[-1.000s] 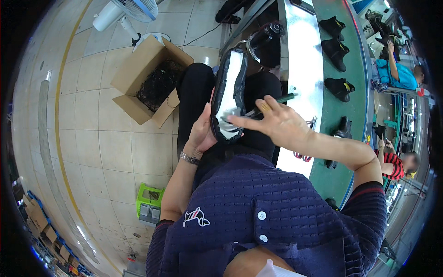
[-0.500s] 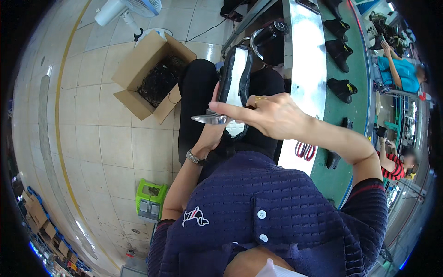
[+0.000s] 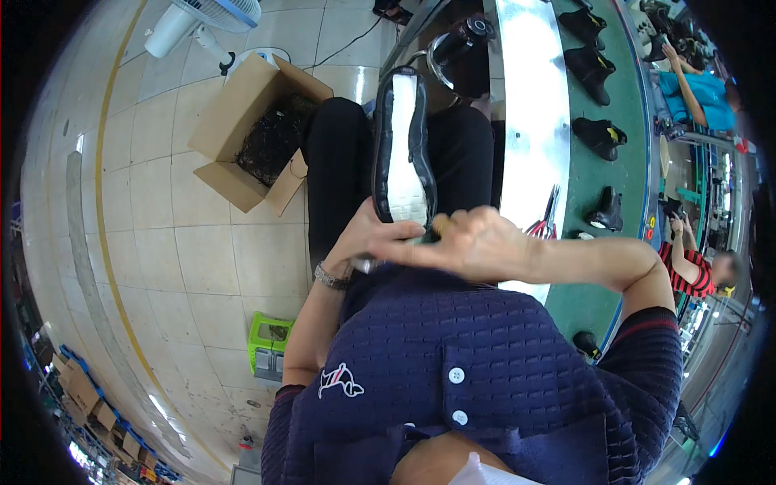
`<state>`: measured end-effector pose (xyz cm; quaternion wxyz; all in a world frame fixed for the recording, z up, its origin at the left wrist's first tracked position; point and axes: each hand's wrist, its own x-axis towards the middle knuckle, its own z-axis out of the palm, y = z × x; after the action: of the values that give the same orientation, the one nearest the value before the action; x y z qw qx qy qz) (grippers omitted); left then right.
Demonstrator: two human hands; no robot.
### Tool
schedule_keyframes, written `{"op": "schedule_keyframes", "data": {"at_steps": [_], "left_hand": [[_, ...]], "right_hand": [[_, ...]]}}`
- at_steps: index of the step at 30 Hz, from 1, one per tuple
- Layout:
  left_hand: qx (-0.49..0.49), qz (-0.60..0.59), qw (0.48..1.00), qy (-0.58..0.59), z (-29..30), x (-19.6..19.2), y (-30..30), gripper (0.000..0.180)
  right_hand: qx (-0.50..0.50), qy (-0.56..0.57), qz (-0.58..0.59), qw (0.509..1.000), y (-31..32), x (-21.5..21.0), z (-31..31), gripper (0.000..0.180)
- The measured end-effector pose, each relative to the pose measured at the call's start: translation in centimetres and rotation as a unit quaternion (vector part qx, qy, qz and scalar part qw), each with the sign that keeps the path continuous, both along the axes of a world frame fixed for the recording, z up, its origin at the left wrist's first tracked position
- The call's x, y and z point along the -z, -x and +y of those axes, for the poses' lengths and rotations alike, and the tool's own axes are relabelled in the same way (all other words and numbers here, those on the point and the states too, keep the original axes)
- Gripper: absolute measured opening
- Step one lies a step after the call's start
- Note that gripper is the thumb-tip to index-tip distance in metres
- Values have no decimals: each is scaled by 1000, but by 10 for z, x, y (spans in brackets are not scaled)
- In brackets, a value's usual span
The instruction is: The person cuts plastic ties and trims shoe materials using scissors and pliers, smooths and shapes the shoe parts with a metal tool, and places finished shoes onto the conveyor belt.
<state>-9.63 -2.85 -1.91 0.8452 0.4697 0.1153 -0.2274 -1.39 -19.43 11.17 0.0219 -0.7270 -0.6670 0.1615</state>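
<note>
A black shoe [image 3: 402, 145], its pale underside turned up, lies lengthwise over my lap. My left hand [image 3: 368, 237] grips its near end, with the thumb across the edge. My right hand [image 3: 477, 246], blurred by motion, is curled beside that same end, its forefinger reaching across to the left hand. Under the forefinger a bit of a shiny curved metal tool [image 3: 364, 265] peeks out by my left wrist; the rest of it is hidden by my hands.
An open cardboard box [image 3: 222, 133] holding dark stringy scraps stands at left, near a fan [image 3: 174, 31] and a green-and-grey box [image 3: 269, 347]. On my right runs a metal ledge [image 3: 529, 121] with red-handled scissors [image 3: 546, 218], beside a green belt [image 3: 578, 158] carrying black shoes. Two people sit beyond it.
My right hand and the metal tool have moved nearer my body, down to the shoe's near end. The tool is now mostly covered. On the belt the shoes have shifted along.
</note>
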Motion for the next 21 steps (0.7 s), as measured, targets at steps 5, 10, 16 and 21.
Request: {"op": "schedule_keyframes", "data": {"at_steps": [5, 10, 16, 21], "left_hand": [[2, -35, 999, -33, -1, -6, 2, 34], [-104, 56, 986, 115, -2, 40, 23, 56], [-2, 28, 999, -32, 4, -16, 2, 46], [24, 3, 998, -53, 6, -11, -5, 50]], "right_hand": [[101, 106, 14, 989, -24, 11, 1, 65], [88, -47, 24, 995, -13, -11, 9, 71], [113, 77, -29, 990, -33, 0, 15, 72], [164, -58, 39, 984, -40, 21, 9, 69]]}}
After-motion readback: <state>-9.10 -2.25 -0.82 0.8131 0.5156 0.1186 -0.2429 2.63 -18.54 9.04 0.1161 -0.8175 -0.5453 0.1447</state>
